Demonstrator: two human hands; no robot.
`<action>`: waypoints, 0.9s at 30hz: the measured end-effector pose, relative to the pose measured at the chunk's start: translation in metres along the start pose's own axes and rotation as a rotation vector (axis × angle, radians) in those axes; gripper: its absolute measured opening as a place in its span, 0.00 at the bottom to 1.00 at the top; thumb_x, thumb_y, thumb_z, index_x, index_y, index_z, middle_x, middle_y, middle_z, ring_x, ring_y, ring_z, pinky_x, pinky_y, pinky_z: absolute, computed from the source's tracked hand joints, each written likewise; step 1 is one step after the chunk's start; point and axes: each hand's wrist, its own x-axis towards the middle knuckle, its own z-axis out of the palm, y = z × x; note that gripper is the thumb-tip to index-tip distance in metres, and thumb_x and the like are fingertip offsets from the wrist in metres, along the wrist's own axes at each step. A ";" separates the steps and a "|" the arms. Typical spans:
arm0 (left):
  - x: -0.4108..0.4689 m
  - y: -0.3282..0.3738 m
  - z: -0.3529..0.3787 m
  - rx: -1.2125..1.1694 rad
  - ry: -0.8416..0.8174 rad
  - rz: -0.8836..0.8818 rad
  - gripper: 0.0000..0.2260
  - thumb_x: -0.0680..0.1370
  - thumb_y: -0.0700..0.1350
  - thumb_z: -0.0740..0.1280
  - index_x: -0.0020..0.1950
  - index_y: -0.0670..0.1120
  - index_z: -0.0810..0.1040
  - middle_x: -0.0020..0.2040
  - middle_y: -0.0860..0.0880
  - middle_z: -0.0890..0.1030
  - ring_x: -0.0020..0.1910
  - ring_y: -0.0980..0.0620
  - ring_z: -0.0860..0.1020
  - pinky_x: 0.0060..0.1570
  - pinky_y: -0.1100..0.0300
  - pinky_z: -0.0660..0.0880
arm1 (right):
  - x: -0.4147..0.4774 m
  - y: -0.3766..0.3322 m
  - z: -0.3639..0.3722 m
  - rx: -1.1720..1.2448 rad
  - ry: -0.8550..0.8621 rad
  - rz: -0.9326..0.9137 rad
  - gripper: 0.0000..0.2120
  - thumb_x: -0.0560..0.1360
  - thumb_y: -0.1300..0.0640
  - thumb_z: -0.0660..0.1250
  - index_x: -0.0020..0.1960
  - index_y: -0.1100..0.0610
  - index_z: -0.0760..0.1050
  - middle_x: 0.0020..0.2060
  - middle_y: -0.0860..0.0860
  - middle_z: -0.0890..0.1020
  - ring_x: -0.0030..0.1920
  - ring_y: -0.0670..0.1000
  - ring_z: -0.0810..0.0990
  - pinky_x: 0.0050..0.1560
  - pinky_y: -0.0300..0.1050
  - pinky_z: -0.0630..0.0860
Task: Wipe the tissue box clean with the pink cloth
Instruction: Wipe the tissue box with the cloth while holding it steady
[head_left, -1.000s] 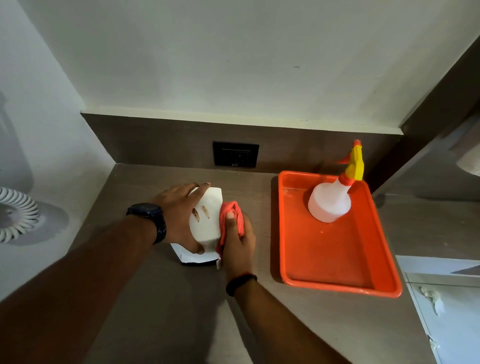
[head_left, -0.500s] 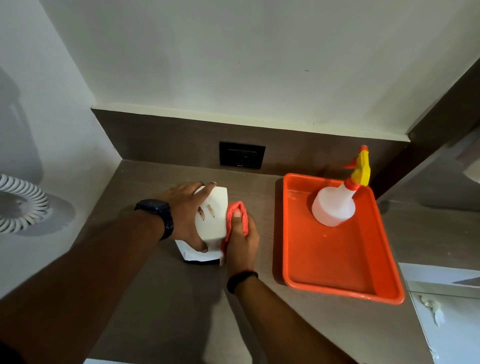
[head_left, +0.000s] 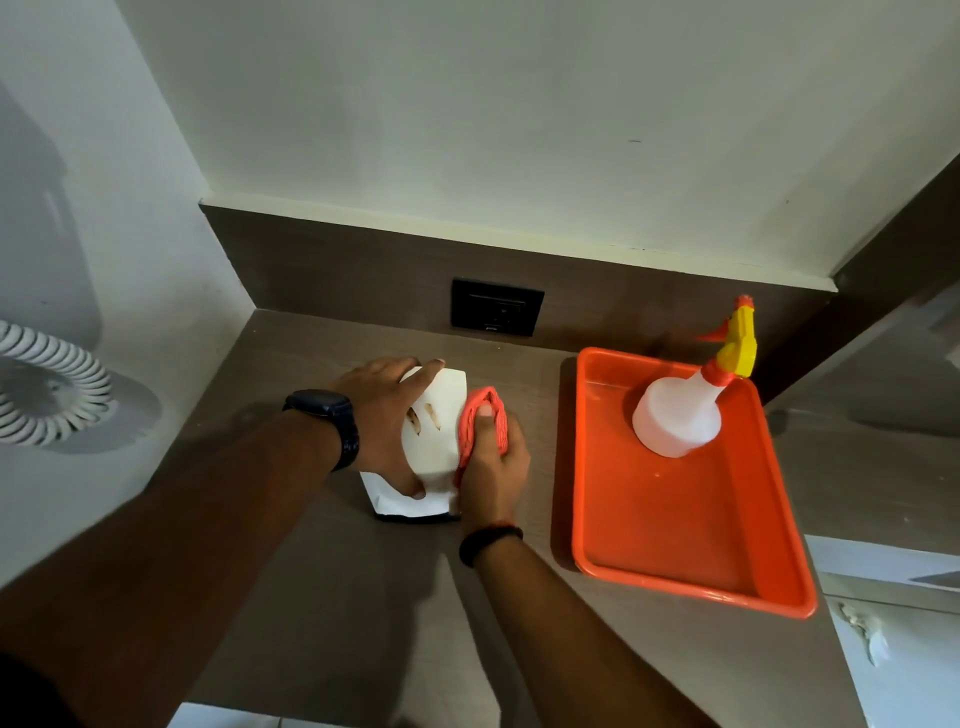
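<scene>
mid-wipe, by the look of it. white box (head_left: 439, 415) standing on the worktop (head_left: 322, 597), left of the orange tray (head_left: 587, 467) and apart from it. left hand (head_left: 382, 415) clamped over the box's left side, fingers across the far top edge, thumb hooked at the near edge, steadying it. right hand (head_left: 491, 467) clenched around the bunched cloth (head_left: 483, 418), thumb on top, cloth pressed against the box's right side. two brown marks (head_left: 423, 418) showing on the top face, close to the left hand's palm, not yet under the cloth. spray bottle (head_left: 680, 415) upright in the tray's far end, untouched.

probably next: bring the cloth up over the right edge and across the top to the marks, with firm rubbing rather than a light pass. likely needs the left hand shifted lower or further left, since it partly covers that face. box looks light, so likely to slide or tip without a firm hold.
</scene>
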 end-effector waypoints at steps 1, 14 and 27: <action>0.000 0.000 0.000 -0.006 -0.004 -0.005 0.62 0.48 0.72 0.72 0.74 0.55 0.44 0.74 0.48 0.61 0.71 0.45 0.62 0.68 0.48 0.64 | 0.006 -0.005 0.002 -0.012 -0.020 -0.024 0.11 0.80 0.48 0.63 0.58 0.48 0.78 0.55 0.51 0.84 0.56 0.52 0.82 0.59 0.50 0.79; 0.000 0.000 -0.001 -0.035 -0.001 -0.002 0.63 0.47 0.71 0.73 0.74 0.55 0.45 0.73 0.49 0.62 0.71 0.46 0.62 0.68 0.49 0.64 | 0.003 0.009 -0.006 0.014 -0.006 0.081 0.07 0.79 0.48 0.64 0.55 0.46 0.79 0.50 0.48 0.84 0.44 0.40 0.84 0.36 0.31 0.78; 0.004 -0.004 0.006 -0.041 0.038 0.007 0.64 0.45 0.72 0.71 0.74 0.56 0.45 0.73 0.50 0.62 0.70 0.47 0.62 0.68 0.50 0.64 | 0.005 0.006 -0.009 -0.028 0.007 0.186 0.11 0.80 0.50 0.62 0.58 0.52 0.78 0.58 0.56 0.83 0.57 0.54 0.81 0.62 0.55 0.78</action>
